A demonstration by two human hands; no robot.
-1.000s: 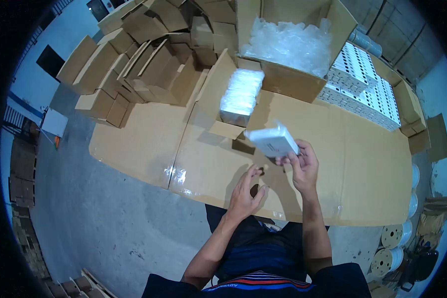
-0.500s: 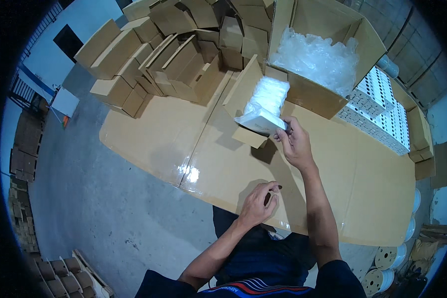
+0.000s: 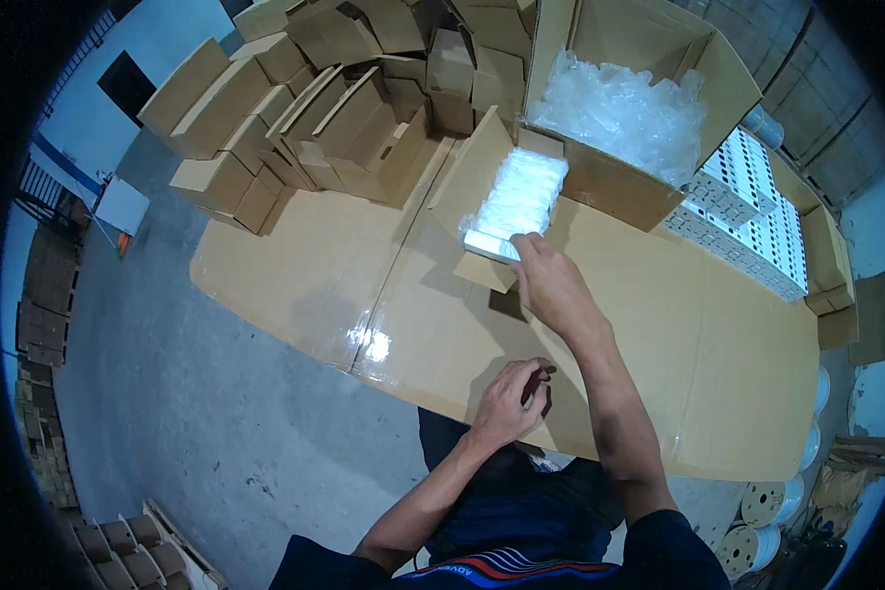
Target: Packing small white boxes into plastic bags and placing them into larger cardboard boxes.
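My right hand [image 3: 549, 285] reaches forward over the cardboard-covered table [image 3: 393, 295] and presses a white wrapped packet [image 3: 494, 245] into the near end of a small open carton [image 3: 482, 187]. That carton holds a row of the same white plastic-wrapped packets [image 3: 523, 192]. My left hand [image 3: 506, 401] rests near the table's front edge, fingers curled around a small dark object that I cannot identify.
A large open box of clear plastic bags [image 3: 624, 108] stands behind the small carton. Trays of white packets [image 3: 747, 216] lie to the right. Several folded empty cartons [image 3: 305, 108] are stacked at the back left. Grey floor [image 3: 167, 393] lies to the left.
My right hand carried the white packet from in front of me forward into the small carton. My left hand drew back toward the table's front edge and curled up.
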